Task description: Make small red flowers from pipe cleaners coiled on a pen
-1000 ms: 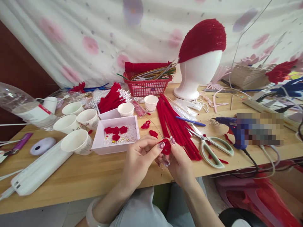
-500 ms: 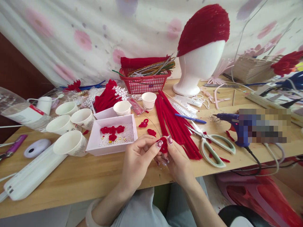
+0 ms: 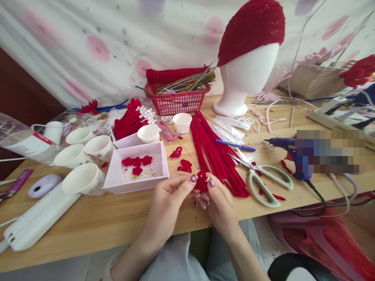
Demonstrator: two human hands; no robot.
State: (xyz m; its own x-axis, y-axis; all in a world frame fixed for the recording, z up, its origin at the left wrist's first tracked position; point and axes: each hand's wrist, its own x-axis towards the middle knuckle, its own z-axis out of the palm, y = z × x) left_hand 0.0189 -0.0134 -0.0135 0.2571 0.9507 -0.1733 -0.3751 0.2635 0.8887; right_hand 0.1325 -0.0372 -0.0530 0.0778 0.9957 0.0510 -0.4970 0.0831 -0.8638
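Red chenille piece (image 3: 202,182), pinched jointly by left hand (image 3: 170,205) and right hand (image 3: 219,203); scissors (image 3: 259,177) at 3 o'clock.

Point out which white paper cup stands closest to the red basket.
The small paper cup standing alone just in front of the red basket; every other cup sits further left, nearer the pink tray.

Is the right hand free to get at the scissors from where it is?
Probably not straight away: the right hand and the left hand pinch a small red piece. The scissors lie uncovered just beside it.
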